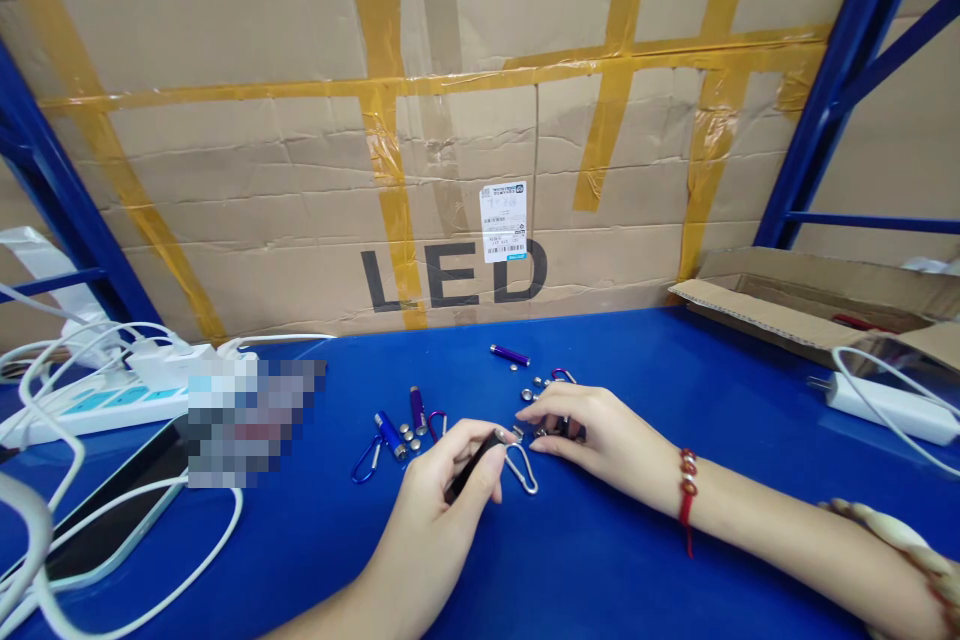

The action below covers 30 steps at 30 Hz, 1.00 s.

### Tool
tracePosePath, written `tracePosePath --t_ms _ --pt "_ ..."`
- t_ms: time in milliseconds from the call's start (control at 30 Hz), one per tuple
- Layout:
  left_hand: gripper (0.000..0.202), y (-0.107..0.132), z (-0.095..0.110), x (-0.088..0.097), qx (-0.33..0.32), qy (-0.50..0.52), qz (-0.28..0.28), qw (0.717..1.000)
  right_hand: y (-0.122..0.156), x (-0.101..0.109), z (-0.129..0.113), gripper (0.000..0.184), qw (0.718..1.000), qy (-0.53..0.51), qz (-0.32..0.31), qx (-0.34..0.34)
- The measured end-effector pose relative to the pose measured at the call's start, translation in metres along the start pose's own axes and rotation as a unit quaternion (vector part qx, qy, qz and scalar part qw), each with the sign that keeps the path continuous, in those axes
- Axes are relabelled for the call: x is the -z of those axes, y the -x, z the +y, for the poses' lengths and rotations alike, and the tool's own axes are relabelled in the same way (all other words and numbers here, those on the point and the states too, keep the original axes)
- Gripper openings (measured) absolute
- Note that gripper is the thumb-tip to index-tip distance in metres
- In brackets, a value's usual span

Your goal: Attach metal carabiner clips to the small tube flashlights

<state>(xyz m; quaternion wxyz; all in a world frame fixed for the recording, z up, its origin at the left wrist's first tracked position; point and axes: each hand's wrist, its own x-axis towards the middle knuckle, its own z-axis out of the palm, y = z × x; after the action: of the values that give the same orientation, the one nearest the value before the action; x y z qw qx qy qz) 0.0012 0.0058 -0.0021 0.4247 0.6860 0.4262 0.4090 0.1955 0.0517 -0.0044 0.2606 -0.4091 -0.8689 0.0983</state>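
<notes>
My left hand (454,480) is closed around a small black flashlight (472,468), its far end pointing up and right. A silver carabiner (523,470) hangs at that end. Just to the right, my right hand (577,425) has its fingers curled over small metal and dark pieces, partly hidden by the hand; I cannot make out what it grips. Behind its fingertips lie small silver parts (527,395) and a red carabiner (562,375). Left of my hands lie a blue flashlight (390,436) with a blue carabiner (366,460), a purple flashlight (418,410) and several button cells (406,432).
A purple tube (510,355) lies farther back on the blue table (600,560). At left are a power strip (112,410), white cables and a phone (112,510). An open cardboard box (787,320) and white adapter (892,408) stand right. Large cardboard (285,190) closes the back.
</notes>
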Motion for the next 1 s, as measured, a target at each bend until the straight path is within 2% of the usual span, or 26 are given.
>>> tracePosePath --t_ms 133,367,733,1000 --pt "0.030 0.0001 0.0005 -0.0004 0.004 0.000 0.002 1.000 0.0005 0.0020 -0.0003 0.024 0.998 0.045 0.006 -0.042" --pt "0.031 -0.0005 0.0005 -0.0010 0.014 0.005 0.001 1.000 -0.0004 0.0048 -0.0022 0.013 0.995 0.078 -0.011 -0.063" --pt "0.030 -0.0009 0.0012 0.0001 0.013 0.005 -0.002 1.000 0.0000 0.0010 0.0025 0.013 1.000 0.017 -0.014 -0.004" --pt "0.029 -0.0006 0.0017 -0.0005 0.007 0.003 -0.005 1.000 -0.0028 -0.0020 0.0038 0.019 0.999 -0.037 -0.002 -0.021"
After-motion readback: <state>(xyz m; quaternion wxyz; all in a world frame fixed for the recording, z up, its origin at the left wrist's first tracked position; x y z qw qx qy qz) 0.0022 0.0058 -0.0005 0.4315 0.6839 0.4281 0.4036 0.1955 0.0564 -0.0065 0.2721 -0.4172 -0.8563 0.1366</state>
